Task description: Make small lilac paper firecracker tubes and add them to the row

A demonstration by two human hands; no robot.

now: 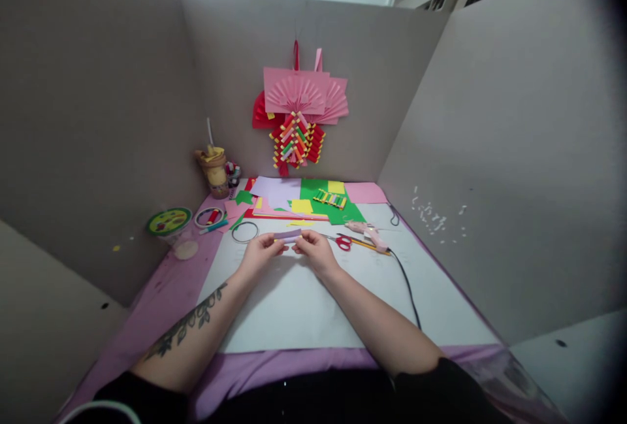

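A small strip of purple paper (288, 234) is stretched between my two hands above the white sheet. My left hand (262, 251) pinches its left end, and my right hand (313, 247) pinches the other end. The strip looks partly curled or folded, with a paler edge below. Just left of my left hand lies a thin ring (245, 232). Red-handled scissors (343, 242) rest close to the right of my right hand. Farther back, a row of small green, yellow and purple paper rolls (330, 199) sits on green paper (350, 213).
A pink glue gun (376, 240) with a black cord lies at the right. Coloured paper sheets (277, 190) are stacked at the back. A round tub (169, 223) and a cup (218, 179) stand at the left. Pink fan decorations (298, 91) hang on the grey back panel (230, 71).
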